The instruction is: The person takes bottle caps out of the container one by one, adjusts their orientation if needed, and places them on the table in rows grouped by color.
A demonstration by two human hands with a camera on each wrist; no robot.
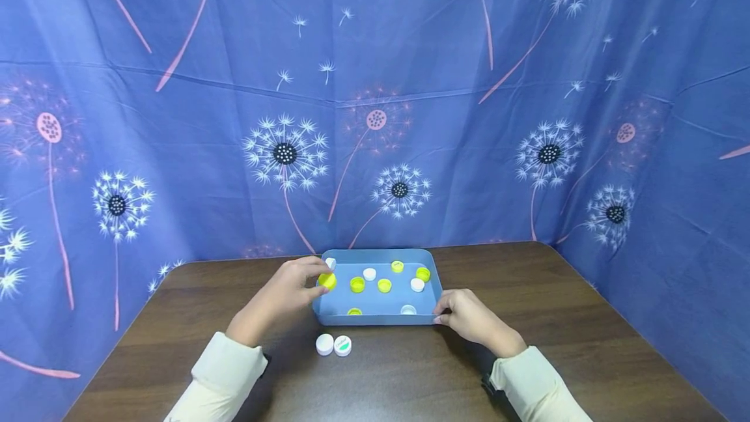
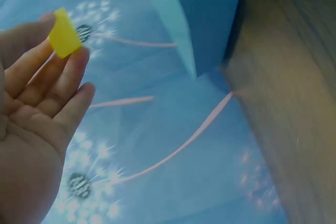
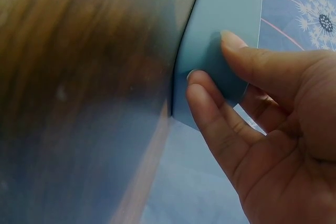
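Note:
My left hand (image 1: 288,289) pinches a yellow bottle cap (image 1: 327,281) between thumb and fingertips, above the left side of a shallow blue tray (image 1: 375,320). The left wrist view shows that yellow cap (image 2: 64,34) edge-on, clear of the tray wall (image 2: 210,19). At the tray's front right corner, my right hand (image 1: 471,321) holds the wall. In the right wrist view its thumb and fingers (image 3: 202,100) lie against the corner of the tray (image 3: 226,3). Several yellow and white caps lie spread inside the tray, among them a yellow cap (image 1: 357,284) and a white cap (image 1: 369,274).
Two white caps stand side by side on the brown wooden table (image 1: 398,376) before the tray: a plain one (image 1: 325,344) and one with green print (image 1: 342,346). A blue dandelion-print curtain (image 1: 457,148) hangs behind the table.

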